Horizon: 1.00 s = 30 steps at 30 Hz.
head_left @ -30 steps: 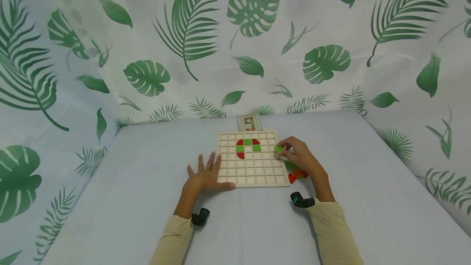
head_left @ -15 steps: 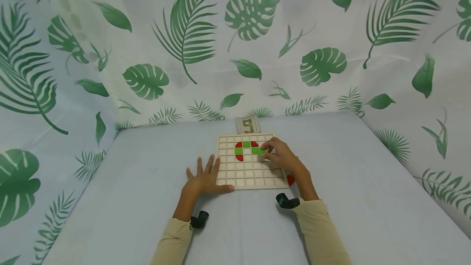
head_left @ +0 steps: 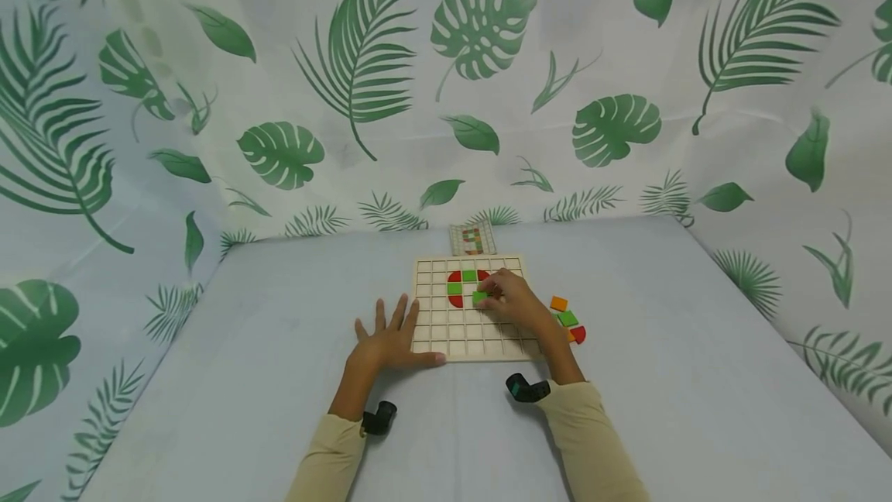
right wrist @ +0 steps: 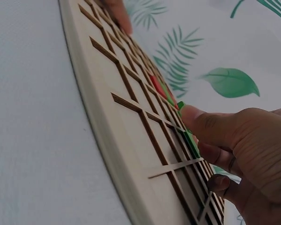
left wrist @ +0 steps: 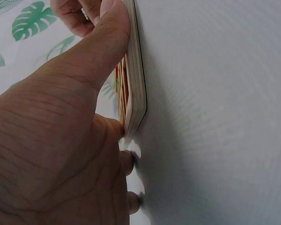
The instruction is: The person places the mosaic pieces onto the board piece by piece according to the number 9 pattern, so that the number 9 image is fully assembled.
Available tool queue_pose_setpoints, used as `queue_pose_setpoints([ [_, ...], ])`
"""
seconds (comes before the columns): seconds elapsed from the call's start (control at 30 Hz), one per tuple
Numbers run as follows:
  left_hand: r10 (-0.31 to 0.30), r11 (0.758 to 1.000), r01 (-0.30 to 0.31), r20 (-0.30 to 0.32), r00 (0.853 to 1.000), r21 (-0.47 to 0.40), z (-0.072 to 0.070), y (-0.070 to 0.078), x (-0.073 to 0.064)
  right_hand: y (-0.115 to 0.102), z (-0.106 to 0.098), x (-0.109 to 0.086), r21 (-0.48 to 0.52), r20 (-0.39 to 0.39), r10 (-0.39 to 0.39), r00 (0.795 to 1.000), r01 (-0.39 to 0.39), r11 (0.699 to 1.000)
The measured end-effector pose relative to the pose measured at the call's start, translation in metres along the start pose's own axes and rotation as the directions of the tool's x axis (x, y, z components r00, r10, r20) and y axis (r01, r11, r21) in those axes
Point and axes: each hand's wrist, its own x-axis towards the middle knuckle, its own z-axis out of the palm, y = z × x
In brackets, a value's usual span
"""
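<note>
A wooden grid board lies on the table, holding several red and green tiles that form an arch in its upper middle. My right hand pinches a green square tile between thumb and fingers, close over the cells at the right end of the arch. The right wrist view shows that green tile at the thumb tip, with another green piece beside the fingers. Fingers spread, my left hand rests at the board's left side. Its thumb lies along the front edge of the board.
Right of the board lie loose tiles, among them an orange one, a green one and a red one. A small pattern card with a coloured grid sits behind the board. Leaf-printed cloth walls the table's back.
My right hand has carried the green tile leftward from the board's right edge to the arch. The loose tiles on the right show more fully. The left hand stays put.
</note>
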Motion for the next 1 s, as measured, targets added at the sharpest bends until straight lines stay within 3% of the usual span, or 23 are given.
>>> queue_pose_setpoints([
  [0.4, 0.001, 1.000, -0.001, 0.014, 1.000, -0.005, 0.000, -0.001, -0.002, -0.006, 0.012, 0.000, -0.021, -0.010, 0.090, 0.996, -0.091, 0.996],
  [1.0, 0.007, 1.000, -0.007, 0.010, 1.000, -0.007, -0.003, -0.002, -0.002, -0.012, 0.018, 0.005, -0.063, -0.009, 0.142, 0.990, -0.142, 0.988],
])
